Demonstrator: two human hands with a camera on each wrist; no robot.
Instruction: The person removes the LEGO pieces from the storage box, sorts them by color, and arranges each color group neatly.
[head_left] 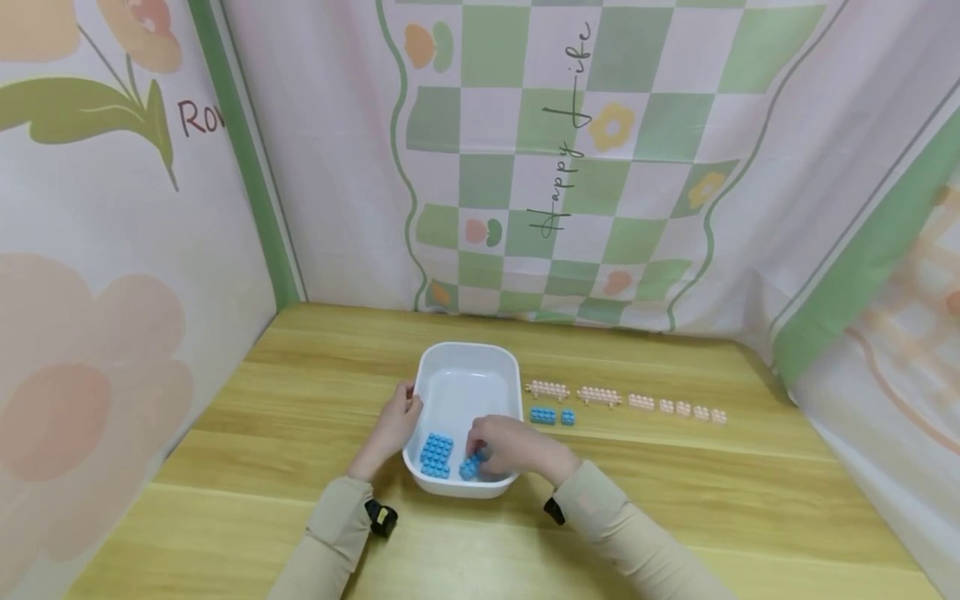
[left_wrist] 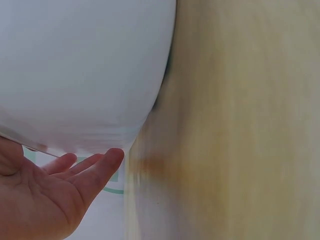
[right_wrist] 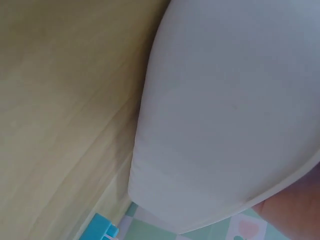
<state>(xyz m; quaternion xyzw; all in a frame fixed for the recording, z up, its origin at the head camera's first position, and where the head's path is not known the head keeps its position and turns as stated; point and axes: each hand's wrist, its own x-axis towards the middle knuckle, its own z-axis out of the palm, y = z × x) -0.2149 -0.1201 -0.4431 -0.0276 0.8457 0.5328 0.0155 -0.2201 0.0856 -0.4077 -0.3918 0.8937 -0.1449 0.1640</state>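
A white plastic tub (head_left: 465, 358) sits on the table, its outer wall filling much of both wrist views. At its left side my left hand (head_left: 393, 423) holds the rim, fingers along the outside wall in the left wrist view. My right hand (head_left: 513, 446) reaches over the right rim and pinches a blue building brick (head_left: 469, 467) close above the tub's floor. Its fingertips are partly hidden in the head view, and the right wrist view shows only a bit of the hand behind the rim. Several blue bricks (head_left: 437, 455) lie side by side in the tub's near left corner.
Right of the tub stands a row of pale pink bricks (head_left: 641, 402), the leftmost ones longer. Below that row are a longer blue brick (head_left: 542, 415) and a small blue brick (head_left: 567, 417). A patterned curtain (head_left: 555, 167) hangs behind the wooden table (head_left: 675, 500).
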